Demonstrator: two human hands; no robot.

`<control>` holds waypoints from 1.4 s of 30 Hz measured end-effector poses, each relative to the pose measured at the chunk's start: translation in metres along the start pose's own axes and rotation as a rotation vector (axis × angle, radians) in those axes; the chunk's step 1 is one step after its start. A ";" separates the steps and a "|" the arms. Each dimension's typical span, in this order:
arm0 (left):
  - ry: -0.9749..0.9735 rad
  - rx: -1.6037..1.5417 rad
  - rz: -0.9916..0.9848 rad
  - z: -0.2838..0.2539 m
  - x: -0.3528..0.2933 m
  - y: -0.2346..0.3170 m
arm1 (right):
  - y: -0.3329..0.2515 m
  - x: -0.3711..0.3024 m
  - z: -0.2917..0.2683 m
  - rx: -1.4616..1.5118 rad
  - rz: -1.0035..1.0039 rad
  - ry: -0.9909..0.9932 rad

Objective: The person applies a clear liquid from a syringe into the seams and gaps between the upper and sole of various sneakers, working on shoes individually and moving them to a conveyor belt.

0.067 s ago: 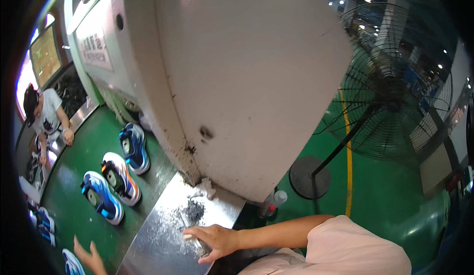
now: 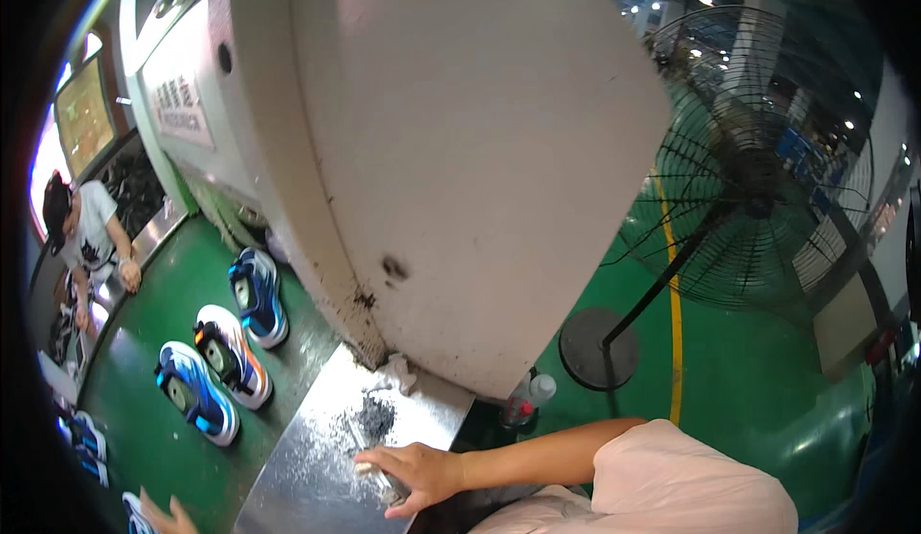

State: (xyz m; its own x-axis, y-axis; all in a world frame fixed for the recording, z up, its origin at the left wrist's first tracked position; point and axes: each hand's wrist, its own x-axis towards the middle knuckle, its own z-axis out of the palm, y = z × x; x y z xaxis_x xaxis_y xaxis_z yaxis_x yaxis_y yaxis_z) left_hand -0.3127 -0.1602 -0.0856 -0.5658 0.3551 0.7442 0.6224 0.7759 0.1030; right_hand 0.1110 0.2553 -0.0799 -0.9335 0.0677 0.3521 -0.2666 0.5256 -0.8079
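Observation:
My right hand [image 2: 417,478] is closed round a greyish hand-held tool [image 2: 391,488], low over a metal tabletop [image 2: 288,486]. The fingers cover most of the tool, so its kind is unclear. Just beyond that hand lies a small heap of dark crumbs [image 2: 376,419] with pale dust scattered round it. At the lower left, my left hand [image 2: 171,518] shows only in part, thumb and fingers apart, nothing seen in it. Beside it is a blue-and-white sneaker [image 2: 136,515], cut off by the picture's edge.
Several sneakers [image 2: 198,395] stand on the green surface [image 2: 125,380] at left. A large pale machine housing [image 2: 470,150] rises in front. Crumpled white tissue [image 2: 396,373] lies at its foot. A wire-caged fan [image 2: 748,179] and bottles [image 2: 528,398] are at right. Another person [image 2: 94,227] works far left.
My left hand has dropped toward the lower edge, and less of it shows. The view has shifted slightly. My right hand keeps its grip in nearly the same place.

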 end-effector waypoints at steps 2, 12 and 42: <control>-0.089 -0.213 -0.371 -0.009 -0.011 0.009 | 0.006 -0.002 0.006 0.009 -0.035 0.055; -0.247 -0.495 -0.730 0.005 0.010 0.087 | 0.009 -0.003 0.008 -0.061 -0.006 0.002; -0.183 -0.841 -1.168 -0.005 -0.014 0.013 | 0.007 -0.005 0.012 -0.116 -0.002 0.009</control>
State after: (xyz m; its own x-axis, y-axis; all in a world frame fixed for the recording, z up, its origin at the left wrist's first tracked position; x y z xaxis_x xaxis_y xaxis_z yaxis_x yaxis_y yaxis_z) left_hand -0.2942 -0.1581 -0.0910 -0.9823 -0.1433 -0.1207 -0.1430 0.1570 0.9772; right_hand 0.1111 0.2490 -0.0931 -0.9306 0.0736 0.3586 -0.2388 0.6202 -0.7472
